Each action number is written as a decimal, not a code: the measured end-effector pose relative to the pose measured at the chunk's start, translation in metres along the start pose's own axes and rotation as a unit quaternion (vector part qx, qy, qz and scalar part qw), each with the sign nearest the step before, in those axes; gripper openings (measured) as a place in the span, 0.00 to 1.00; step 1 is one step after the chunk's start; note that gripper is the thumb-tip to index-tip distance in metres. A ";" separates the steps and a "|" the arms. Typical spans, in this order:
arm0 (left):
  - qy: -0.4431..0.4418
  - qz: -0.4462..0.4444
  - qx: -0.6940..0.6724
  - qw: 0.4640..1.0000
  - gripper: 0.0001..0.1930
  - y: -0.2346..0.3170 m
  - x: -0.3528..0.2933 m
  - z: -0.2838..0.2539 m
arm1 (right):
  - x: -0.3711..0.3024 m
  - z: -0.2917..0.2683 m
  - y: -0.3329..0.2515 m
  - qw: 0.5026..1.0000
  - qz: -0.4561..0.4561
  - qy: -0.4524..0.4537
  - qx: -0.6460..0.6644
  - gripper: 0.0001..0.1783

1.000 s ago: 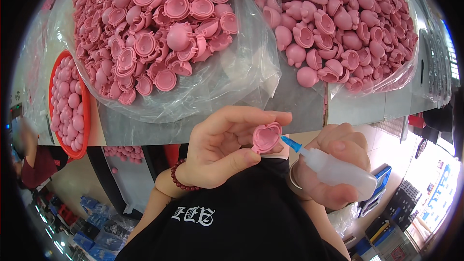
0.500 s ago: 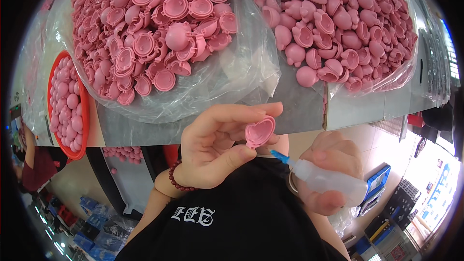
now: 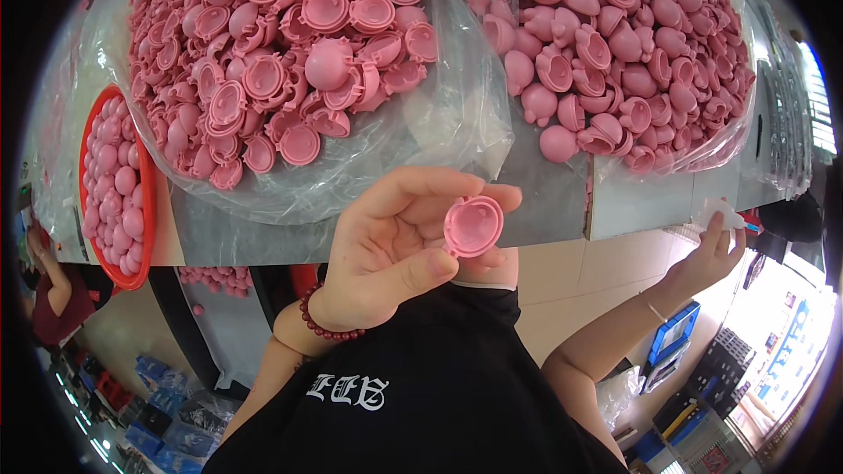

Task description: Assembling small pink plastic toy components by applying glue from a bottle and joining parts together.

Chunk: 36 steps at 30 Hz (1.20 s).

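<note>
My left hand (image 3: 395, 250), with a red bead bracelet at its wrist, pinches a pink plastic half shell (image 3: 474, 226) between thumb and fingers. The round hollow of the shell is turned up toward me. Out to the far right, my right hand (image 3: 709, 254) is at the end of a stretched arm. Its fingers are closed on a translucent white squeeze bottle (image 3: 718, 212) with a blue tip, partly covered by the fingers.
Heaped on clear plastic sheeting (image 3: 465, 123) are a left pile of pink shells (image 3: 263, 79) and a right pile of rounder pink shells (image 3: 632, 61). A red basket (image 3: 147, 237) of pink balls stands at the left table edge. Another person's arm (image 3: 57, 281) shows at far left.
My right hand has moved away from the shell to the far right, carrying the squeeze bottle. My left hand still holds the shell, now tilted more face-up.
</note>
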State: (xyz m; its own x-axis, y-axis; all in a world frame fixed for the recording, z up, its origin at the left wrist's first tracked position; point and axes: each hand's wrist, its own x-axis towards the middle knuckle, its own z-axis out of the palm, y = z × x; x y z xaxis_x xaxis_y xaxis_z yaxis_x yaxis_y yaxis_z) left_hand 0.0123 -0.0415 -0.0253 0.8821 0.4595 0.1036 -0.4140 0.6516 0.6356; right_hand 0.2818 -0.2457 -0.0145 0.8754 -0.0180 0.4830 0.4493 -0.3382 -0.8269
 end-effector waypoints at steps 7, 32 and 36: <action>0.019 0.004 0.032 0.999 0.21 0.005 -0.002 0.001 | 0.001 0.014 0.013 0.981 -0.078 0.101 -0.148 0.32; 0.027 0.082 0.089 0.992 0.21 0.003 -0.002 0.005 | -0.110 0.072 -0.090 0.904 -0.202 -0.372 -0.061 0.16; 0.025 0.086 0.091 0.992 0.21 0.002 -0.002 0.005 | -0.107 0.085 -0.090 0.889 -0.275 -0.355 -0.094 0.20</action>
State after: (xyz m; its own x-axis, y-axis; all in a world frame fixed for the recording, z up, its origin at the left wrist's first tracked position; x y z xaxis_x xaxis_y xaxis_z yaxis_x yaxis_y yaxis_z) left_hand 0.0107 -0.0441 -0.0198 0.7877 0.5872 0.1863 -0.5060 0.4440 0.7395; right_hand 0.1630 -0.1338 -0.0162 0.4545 0.7739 0.4409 0.8645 -0.2640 -0.4277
